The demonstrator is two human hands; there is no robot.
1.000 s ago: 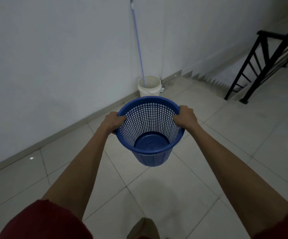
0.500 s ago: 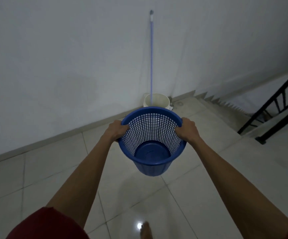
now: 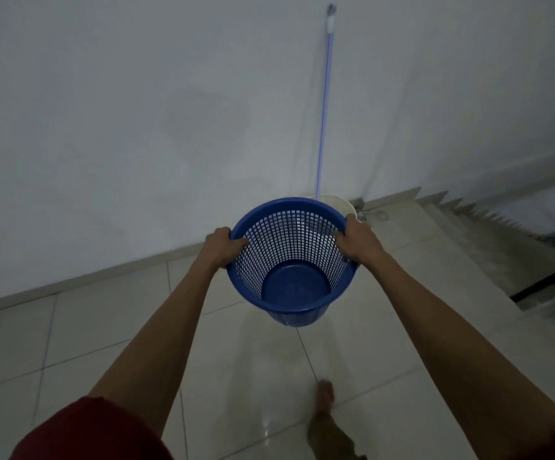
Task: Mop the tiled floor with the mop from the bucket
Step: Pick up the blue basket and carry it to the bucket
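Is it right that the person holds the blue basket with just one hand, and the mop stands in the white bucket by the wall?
Not quite: the head view shows both hands, left hand and right hand, gripping the blue basket. The mop does stand in the white bucket by the wall.

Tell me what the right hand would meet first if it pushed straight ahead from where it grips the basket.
Probably the white bucket by the wall, just beyond the right hand gripping the blue basket; depth is unclear.

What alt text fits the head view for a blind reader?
Both hands, left hand and right hand, grip the rim of an empty blue mesh basket held above the tiled floor. Behind it, a blue-handled mop stands in a white bucket against the wall.
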